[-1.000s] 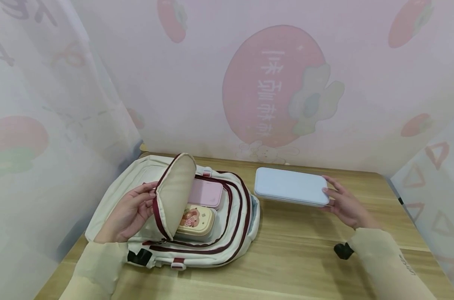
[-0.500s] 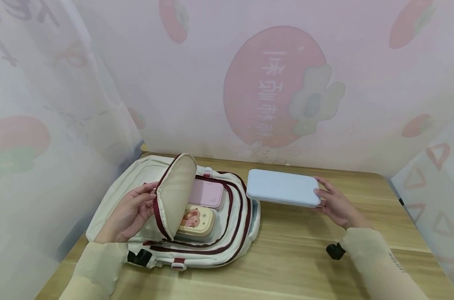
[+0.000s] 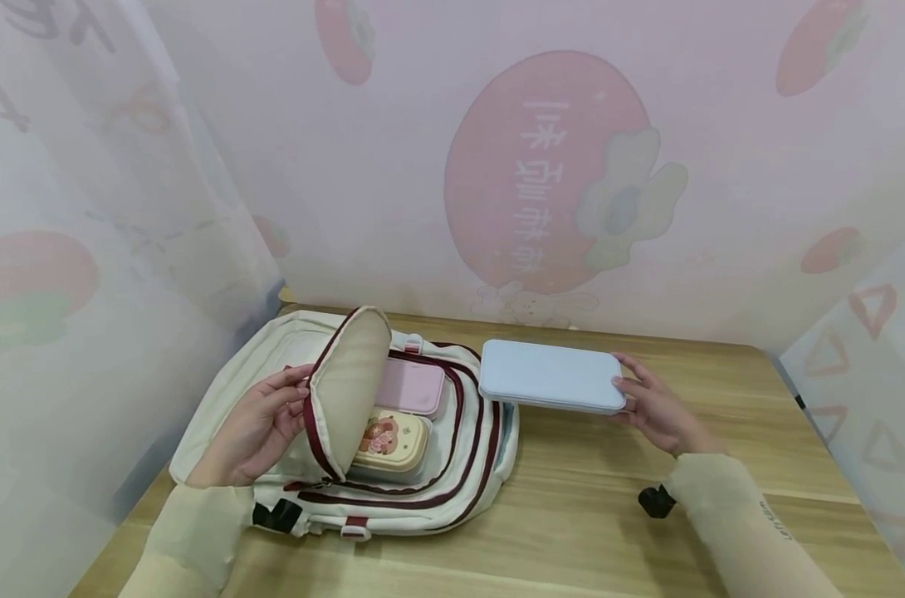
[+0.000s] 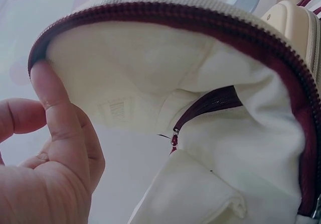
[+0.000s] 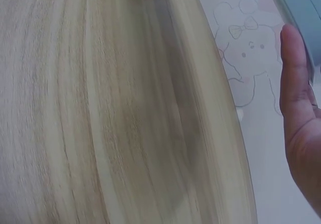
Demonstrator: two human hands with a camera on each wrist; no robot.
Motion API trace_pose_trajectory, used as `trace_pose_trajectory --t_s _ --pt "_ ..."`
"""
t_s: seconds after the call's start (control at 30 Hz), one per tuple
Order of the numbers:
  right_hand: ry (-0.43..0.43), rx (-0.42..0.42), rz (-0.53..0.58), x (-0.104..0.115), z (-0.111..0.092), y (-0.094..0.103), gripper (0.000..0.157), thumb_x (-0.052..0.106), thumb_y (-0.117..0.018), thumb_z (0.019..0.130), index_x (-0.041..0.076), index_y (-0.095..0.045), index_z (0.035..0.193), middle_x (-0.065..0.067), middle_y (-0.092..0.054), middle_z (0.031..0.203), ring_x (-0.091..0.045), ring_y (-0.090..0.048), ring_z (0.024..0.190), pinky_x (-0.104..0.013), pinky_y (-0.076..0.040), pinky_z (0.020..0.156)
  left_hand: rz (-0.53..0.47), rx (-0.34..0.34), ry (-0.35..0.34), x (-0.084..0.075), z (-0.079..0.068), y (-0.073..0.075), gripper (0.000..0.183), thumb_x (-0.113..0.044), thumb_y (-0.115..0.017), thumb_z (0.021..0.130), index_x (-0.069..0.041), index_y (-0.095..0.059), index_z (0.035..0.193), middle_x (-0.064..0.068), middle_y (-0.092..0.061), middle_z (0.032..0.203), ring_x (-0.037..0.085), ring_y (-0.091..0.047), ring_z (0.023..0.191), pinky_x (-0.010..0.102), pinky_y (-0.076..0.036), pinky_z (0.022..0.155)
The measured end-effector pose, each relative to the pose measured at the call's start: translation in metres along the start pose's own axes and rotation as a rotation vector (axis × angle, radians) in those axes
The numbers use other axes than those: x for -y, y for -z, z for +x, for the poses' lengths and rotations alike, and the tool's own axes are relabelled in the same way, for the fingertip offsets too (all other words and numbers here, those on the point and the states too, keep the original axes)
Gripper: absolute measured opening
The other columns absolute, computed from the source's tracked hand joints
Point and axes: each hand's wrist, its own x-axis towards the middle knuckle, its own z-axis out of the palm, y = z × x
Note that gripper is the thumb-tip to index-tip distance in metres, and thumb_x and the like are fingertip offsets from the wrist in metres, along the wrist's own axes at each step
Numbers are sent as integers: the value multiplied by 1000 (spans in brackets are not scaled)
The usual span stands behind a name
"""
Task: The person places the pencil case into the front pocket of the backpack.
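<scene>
A cream backpack (image 3: 273, 345) with dark red zippers lies on the table's left side. Its front pocket flap (image 3: 351, 399) stands raised, and my left hand (image 3: 261, 423) pinches the flap's zippered edge. Inside the pocket sit a pink case (image 3: 411, 386) and a yellow case (image 3: 403, 440) with a cartoon print. My right hand (image 3: 654, 411) grips the right end of a flat pale blue case (image 3: 550, 374), held above the table with its left end over the bag's right edge. In the right wrist view only part of that blue case (image 5: 303, 13) shows.
The wooden table (image 3: 572, 515) carries the bag. A pale curtain (image 3: 393, 208) printed with strawberries hangs behind it and along both sides. Dark straps (image 3: 656, 501) hang at the sleeves.
My right hand has moved left with the blue case, from beside the bag to over its right edge. The left hand and the raised flap have stayed put.
</scene>
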Motion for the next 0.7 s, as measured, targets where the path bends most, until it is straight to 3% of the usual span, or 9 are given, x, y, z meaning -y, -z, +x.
trace_pose_trajectory --t_s 0.5,0.7 --pt "-15 10 -38 -2 7 -15 58 18 -48 112 17 -21 163 -9 -49 134 -15 -69 101 -44 -54 95 -3 3 0 0 0 0 39 11 -34 106 -2 -68 119 9 -68 105 15 -69 89 25 -58 75" --pt "-14 14 -30 1 10 -24 61 19 -48 111 14 -17 164 -13 -47 136 -16 -69 101 -42 -55 92 4 2 -5 1 0 -2 38 11 -34 106 -2 -68 119 8 -69 104 15 -69 88 26 -58 76"
